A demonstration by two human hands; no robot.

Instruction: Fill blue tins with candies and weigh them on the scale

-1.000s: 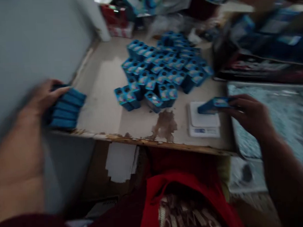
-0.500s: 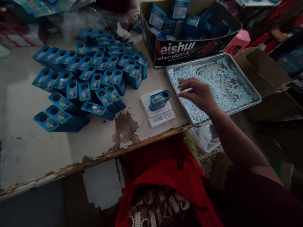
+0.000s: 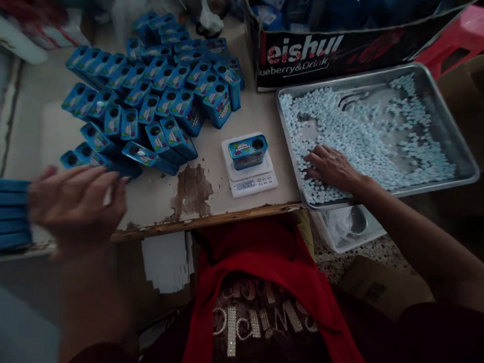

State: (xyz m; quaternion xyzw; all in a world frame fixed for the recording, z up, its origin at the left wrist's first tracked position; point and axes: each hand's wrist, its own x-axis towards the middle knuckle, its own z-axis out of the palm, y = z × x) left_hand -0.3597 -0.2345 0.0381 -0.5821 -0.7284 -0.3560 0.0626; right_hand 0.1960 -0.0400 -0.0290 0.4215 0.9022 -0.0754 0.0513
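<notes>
My right hand [image 3: 331, 168] is palm down on small pale blue candies [image 3: 363, 145] in a metal tray [image 3: 469, 168]. Its bent fingers are apart and touch the candies at the tray's left side. My left hand [image 3: 82, 200], blurred, hangs over the table's front left edge beside a row of blue boxes [image 3: 8, 211]; whether it touches them I cannot tell. One blue tin [image 3: 247, 152] with a round hole in its top stands on a white digital scale [image 3: 252, 184] with digits lit.
Several blue tins [image 3: 163, 99] with round holes stand grouped on the worn table [image 3: 41, 125]. Behind the tray is a black-printed carton [image 3: 301, 60] full of blue packs. A crumpled white tissue [image 3: 210, 18] lies at the back. Below the tray sits a plastic bin [image 3: 345, 241].
My right hand has gone from hovering over the tray's left rim down onto the candies. My left hand has come into view at the left. The camera view has shifted, and the scale's digits now show clearly.
</notes>
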